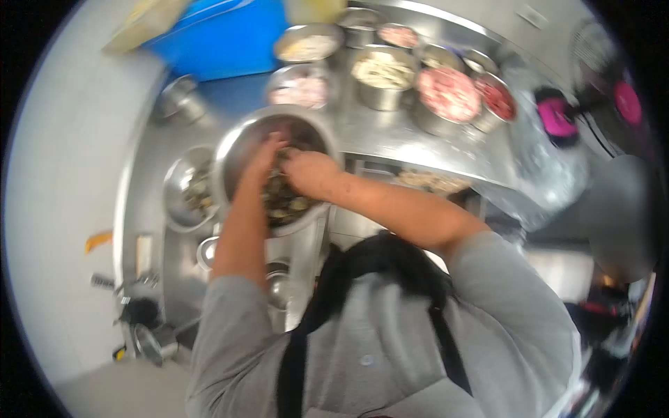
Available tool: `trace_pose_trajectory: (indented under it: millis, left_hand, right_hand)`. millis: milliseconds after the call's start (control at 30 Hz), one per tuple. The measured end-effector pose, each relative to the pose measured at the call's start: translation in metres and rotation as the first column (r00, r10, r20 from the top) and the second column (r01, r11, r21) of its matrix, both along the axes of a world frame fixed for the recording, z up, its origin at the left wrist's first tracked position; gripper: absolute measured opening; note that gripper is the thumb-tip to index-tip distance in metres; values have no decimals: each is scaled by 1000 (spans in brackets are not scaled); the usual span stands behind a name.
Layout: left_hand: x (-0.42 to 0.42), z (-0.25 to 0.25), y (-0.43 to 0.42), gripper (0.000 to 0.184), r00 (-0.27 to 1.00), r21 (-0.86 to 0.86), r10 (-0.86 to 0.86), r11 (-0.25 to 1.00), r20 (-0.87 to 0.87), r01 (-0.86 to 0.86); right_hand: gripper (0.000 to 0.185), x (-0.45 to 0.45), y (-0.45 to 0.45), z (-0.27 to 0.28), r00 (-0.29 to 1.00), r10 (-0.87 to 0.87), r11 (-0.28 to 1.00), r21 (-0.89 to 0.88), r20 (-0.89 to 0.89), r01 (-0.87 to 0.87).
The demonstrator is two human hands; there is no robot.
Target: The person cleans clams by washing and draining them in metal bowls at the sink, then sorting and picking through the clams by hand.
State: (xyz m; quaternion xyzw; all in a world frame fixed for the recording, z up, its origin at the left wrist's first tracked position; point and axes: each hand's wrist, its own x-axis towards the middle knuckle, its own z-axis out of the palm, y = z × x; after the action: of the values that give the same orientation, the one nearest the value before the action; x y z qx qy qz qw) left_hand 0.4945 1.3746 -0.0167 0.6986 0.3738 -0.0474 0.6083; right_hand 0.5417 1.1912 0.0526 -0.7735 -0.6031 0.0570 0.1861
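Fingers [280,139] of both hands down in a big steel bowl [233,150], grip unclear

Head-cam view looking down at a person in a grey top [376,313] w/ black straps [295,369]. L hand [263,159] reaches in w/ fingers roughly straight & together; R hand [312,171] comes in from the other side, fingertips mostly hidden. Blur + overlap: can't tell if either is closed on anything, or if the hands touch.

Dark & yellowish pieces [286,205], poss. shellfish, too blurred to be sure, lie in the bowl right by the hands. Its deep wall prob. keeps loose bits from spilling; its spot close to the body likely lets both arms in w/o stretching.

Just L of it, a smaller bowl [174,174] has similar-looking bits [202,198], prob. there for easy reach. Beyond & to the R, on a steel counter [404,139], pots [382,97] hold pale strips [383,68], pink meat [448,94] & red meat [495,99], prob. kept separate so they don't mix. Blue tub [223,42] at back L, maybe out of the arms' way.
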Motion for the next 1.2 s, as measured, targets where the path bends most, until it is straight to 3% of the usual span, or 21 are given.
trace_pose_trajectory:
  millis: [33,67,100,133,233,300,367,467,533,633,667,733,800,833,900,933,967,1000,1033,1100,1200]
  left_hand:
    - [1,0,4,77,998,-98,-47,994,-30,44]
    - [0,9,-3,80,998,-42,-35,999,-59,32]
    - [0,10,-6,83,997,-12,-61,998,-49,60]
    - [3,13,-13,85,997,14,-40,999,-71,41]
    - [7,20,-27,88,994,70,-6,997,-112,14]
    - [9,17,-26,89,991,100,12,995,-132,2]
    - [6,4,-18,92,997,-109,21,994,-77,-29]
    - [14,-10,-10,91,976,52,-186,980,-112,193]
    - [22,37,-54,104,910,405,-389,816,-143,412]
    - [23,-21,-47,113,872,738,-124,485,-473,469]
    - [22,-12,-60,107,944,799,-8,529,-331,285]
    - [27,-12,-64,92,922,794,107,551,-372,257]
    - [28,0,-57,80,907,703,23,640,-420,310]
    - [26,-25,-38,64,957,631,-52,742,-284,227]
    - [16,7,-40,43,984,189,-21,980,-176,54]
    - [11,6,-35,43,986,190,-10,981,-169,43]
    - [6,1,-28,37,998,-180,28,983,-49,-37]
    - [1,0,-22,31,993,-531,107,845,52,-63]
    - [-3,10,-24,31,991,-530,120,845,61,-70]
    - [-17,47,-41,23,930,-747,362,636,67,-194]
    - [-35,61,-55,31,860,-826,469,553,203,-106]
  right_hand:
    - [23,7,-27,8,999,-7,972,236,-35,15]
    - [23,14,-64,27,909,-52,962,223,-413,157]
    - [24,20,-98,46,684,-66,940,185,-727,288]
    - [23,26,-133,51,209,-123,892,-16,-970,452]
    - [30,60,-244,-7,-235,-111,589,-255,-966,767]
    - [23,84,-342,-91,-441,-54,392,-426,-896,816]
    - [30,107,-424,-143,-561,82,34,-561,-823,827]
    - [44,140,-518,-183,-412,287,-193,-473,-865,859]
    - [57,157,-554,-198,-402,273,-222,-464,-874,858]
    - [73,163,-526,-216,-517,-6,-79,-515,-856,853]
    - [60,156,-496,-210,-502,-46,-68,-498,-864,864]
    - [50,138,-439,-195,-495,-151,64,-508,-856,859]
    - [37,120,-391,-176,-436,-164,282,-465,-885,839]
    - [33,109,-362,-153,-408,-138,327,-430,-903,841]
    - [30,92,-308,-109,-297,-171,479,-343,-939,809]
    - [29,85,-284,-91,-225,-206,529,-302,-952,793]
    - [28,80,-262,-74,-150,-237,578,-263,-960,772]
    - [29,76,-242,-56,-119,-201,640,-222,-972,736]
    - [28,70,-219,-35,-70,-167,683,-167,-983,711]
    - [27,59,-179,-9,122,-73,778,20,-990,628]
    - [28,39,-113,22,282,100,824,239,-954,514]
